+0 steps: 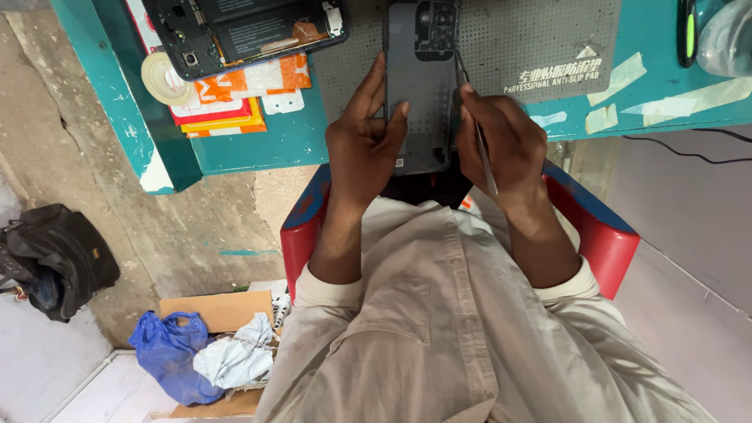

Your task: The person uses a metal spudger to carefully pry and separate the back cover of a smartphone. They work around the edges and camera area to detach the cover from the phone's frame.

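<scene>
Left hand [362, 145] fingers gripping grey phone back [419, 86] steady; right hand [501, 141] fingers pinching tweezers [478, 133] at its edge.

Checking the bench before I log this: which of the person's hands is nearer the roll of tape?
Left. The left hand grips the grey phone back, right of the tape roll; the right hand, holding tweezers, lies beyond the phone.

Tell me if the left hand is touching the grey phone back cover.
Touching: the head view shows the left hand gripping the grey phone back cover, thumb on its face.
</scene>
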